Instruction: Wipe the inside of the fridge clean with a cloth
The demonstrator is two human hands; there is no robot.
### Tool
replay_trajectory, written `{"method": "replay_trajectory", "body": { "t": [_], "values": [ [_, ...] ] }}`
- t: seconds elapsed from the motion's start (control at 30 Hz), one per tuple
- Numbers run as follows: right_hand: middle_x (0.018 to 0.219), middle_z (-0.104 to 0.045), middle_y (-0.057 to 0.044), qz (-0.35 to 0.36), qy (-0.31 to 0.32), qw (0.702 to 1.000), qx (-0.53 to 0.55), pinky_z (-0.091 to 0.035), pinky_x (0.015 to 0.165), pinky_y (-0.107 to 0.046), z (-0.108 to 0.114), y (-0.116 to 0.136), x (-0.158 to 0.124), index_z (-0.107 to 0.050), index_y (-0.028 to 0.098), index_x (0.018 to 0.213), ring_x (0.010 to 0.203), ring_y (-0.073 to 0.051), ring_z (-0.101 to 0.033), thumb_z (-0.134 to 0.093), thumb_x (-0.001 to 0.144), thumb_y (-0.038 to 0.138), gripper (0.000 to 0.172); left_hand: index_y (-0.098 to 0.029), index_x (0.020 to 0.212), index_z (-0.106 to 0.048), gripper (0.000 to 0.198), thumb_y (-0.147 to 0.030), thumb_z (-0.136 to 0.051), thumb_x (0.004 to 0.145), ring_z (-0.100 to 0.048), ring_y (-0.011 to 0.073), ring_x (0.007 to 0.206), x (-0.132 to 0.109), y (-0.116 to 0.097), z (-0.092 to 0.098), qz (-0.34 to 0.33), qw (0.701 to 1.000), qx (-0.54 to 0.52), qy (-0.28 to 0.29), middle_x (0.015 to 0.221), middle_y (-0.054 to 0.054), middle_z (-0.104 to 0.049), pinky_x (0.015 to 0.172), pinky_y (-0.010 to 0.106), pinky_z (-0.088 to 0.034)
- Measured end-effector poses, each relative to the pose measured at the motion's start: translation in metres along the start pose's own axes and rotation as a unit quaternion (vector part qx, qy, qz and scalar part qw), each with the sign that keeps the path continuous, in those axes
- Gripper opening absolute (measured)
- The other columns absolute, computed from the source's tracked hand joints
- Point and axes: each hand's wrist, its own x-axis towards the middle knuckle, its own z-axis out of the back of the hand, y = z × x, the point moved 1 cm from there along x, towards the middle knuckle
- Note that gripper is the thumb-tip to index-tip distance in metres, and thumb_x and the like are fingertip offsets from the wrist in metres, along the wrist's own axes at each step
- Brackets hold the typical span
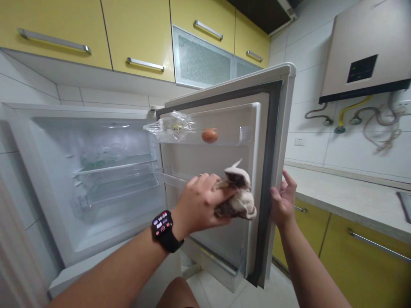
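Observation:
My left hand [205,201], with a black smartwatch [165,231] on its wrist, is closed around a crumpled, stained cloth [239,196]. The cloth is in front of the inner face of the open fridge door [199,156]; whether it touches the door I cannot tell. At the door's outer edge, my right hand [284,199] grips it, thumb on the gasket side and fingers round behind. On the upper door shelf sit a brown egg [209,135] and a clear plastic bag [175,127] with something yellowish-green inside.
Left of the door, the fridge interior [105,214] has glass shelves and a plastic bag [102,156]. Yellow cabinets [138,34] hang above. A water heater [362,55] with hoses is on the right wall, over a pale countertop [346,192]. My knee [178,295] shows below.

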Motion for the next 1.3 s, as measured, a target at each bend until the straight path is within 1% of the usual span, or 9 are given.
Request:
{"method": "replay_trajectory", "body": {
  "t": [0.13, 0.2, 0.3, 0.43, 0.53, 0.73, 1.0, 1.13, 1.3],
  "values": [
    [0.135, -0.066, -0.01, -0.032, -0.011, 0.999, 0.002, -0.053, 0.104, -0.052, -0.001, 0.003, -0.001, -0.04, 0.031, 0.156, 0.113, -0.026, -0.067, -0.068, 0.089, 0.043, 0.073, -0.028, 0.116, -0.076, 0.037, -0.041, -0.067, 0.083, -0.067, 0.0251, 0.103, 0.021, 0.059, 0.009, 0.138, 0.979, -0.11, 0.107, 0.11, 0.005, -0.075, 0.089, 0.035, -0.051],
    [0.137, -0.065, -0.01, -0.047, -0.008, 0.999, 0.01, -0.053, 0.102, -0.051, -0.001, 0.006, -0.002, -0.04, 0.033, 0.156, 0.112, -0.026, -0.068, -0.069, 0.089, 0.046, 0.075, -0.024, 0.101, -0.078, 0.029, -0.04, -0.064, 0.08, -0.069, 0.0213, 0.088, 0.029, 0.094, 0.01, 0.19, 0.948, -0.148, 0.207, 0.098, 0.003, -0.079, 0.077, 0.03, -0.05],
    [0.134, -0.066, -0.009, -0.062, -0.011, 0.998, 0.022, -0.053, 0.098, -0.048, -0.001, 0.01, -0.004, -0.04, 0.035, 0.156, 0.105, -0.024, -0.068, -0.071, 0.088, 0.047, 0.076, -0.025, 0.097, -0.078, 0.032, -0.044, -0.06, 0.08, -0.07, 0.02, 0.082, 0.03, 0.148, 0.01, 0.273, 0.893, -0.15, 0.326, 0.092, 0.001, -0.081, 0.07, 0.027, -0.049],
    [0.127, -0.068, -0.007, -0.059, -0.017, 0.998, 0.03, -0.05, 0.099, -0.048, -0.003, 0.013, -0.003, -0.042, 0.035, 0.156, 0.101, -0.023, -0.067, -0.073, 0.088, 0.048, 0.076, -0.021, 0.094, -0.077, 0.036, -0.049, -0.06, 0.078, -0.071, 0.0234, 0.082, 0.018, 0.205, 0.008, 0.346, 0.87, -0.088, 0.339, 0.095, 0.01, -0.081, 0.07, 0.03, -0.051],
    [0.127, -0.068, -0.007, -0.056, -0.017, 0.998, 0.04, -0.049, 0.098, -0.048, -0.004, 0.013, -0.002, -0.043, 0.036, 0.155, 0.103, -0.024, -0.066, -0.074, 0.087, 0.049, 0.076, -0.021, 0.088, -0.076, 0.034, -0.051, -0.062, 0.076, -0.071, 0.024, 0.084, 0.014, 0.222, 0.001, 0.362, 0.864, -0.068, 0.343, 0.094, 0.011, -0.08, 0.074, 0.032, -0.053],
    [0.119, -0.069, -0.004, -0.058, -0.026, 0.997, 0.038, -0.048, 0.089, -0.043, -0.004, 0.011, -0.001, -0.045, 0.04, 0.153, 0.095, -0.022, -0.066, -0.074, 0.085, 0.051, 0.075, -0.021, 0.072, -0.072, 0.028, -0.049, -0.07, 0.071, -0.067, 0.0221, 0.068, 0.029, 0.201, -0.013, 0.353, 0.848, -0.113, 0.379, 0.077, 0.008, -0.076, 0.069, 0.034, -0.055],
    [0.115, -0.072, -0.003, -0.034, -0.026, 0.999, 0.03, -0.05, 0.087, -0.043, -0.005, 0.01, -0.002, -0.044, 0.036, 0.154, 0.093, -0.023, -0.068, -0.073, 0.086, 0.049, 0.074, -0.023, 0.076, -0.075, 0.026, -0.047, -0.067, 0.074, -0.07, 0.0222, 0.075, 0.069, 0.115, -0.018, 0.272, 0.838, -0.255, 0.399, 0.084, 0.006, -0.079, 0.067, 0.033, -0.057],
    [0.116, -0.072, -0.003, -0.04, -0.03, 0.999, 0.018, -0.051, 0.09, -0.044, -0.002, 0.008, -0.003, -0.044, 0.037, 0.154, 0.091, -0.022, -0.068, -0.072, 0.086, 0.049, 0.075, -0.024, 0.076, -0.072, 0.025, -0.048, -0.065, 0.073, -0.068, 0.0216, 0.081, 0.093, 0.069, -0.024, 0.16, 0.844, -0.329, 0.393, 0.086, 0.003, -0.076, 0.065, 0.032, -0.052],
    [0.119, -0.072, -0.003, -0.044, -0.032, 0.998, 0.029, -0.051, 0.091, -0.044, -0.004, 0.008, -0.004, -0.044, 0.038, 0.154, 0.095, -0.022, -0.069, -0.073, 0.086, 0.049, 0.075, -0.023, 0.076, -0.068, 0.029, -0.052, -0.065, 0.073, -0.066, 0.0204, 0.082, 0.099, 0.053, -0.025, 0.139, 0.856, -0.324, 0.378, 0.087, 0.002, -0.073, 0.067, 0.033, -0.047]
  ]
}}
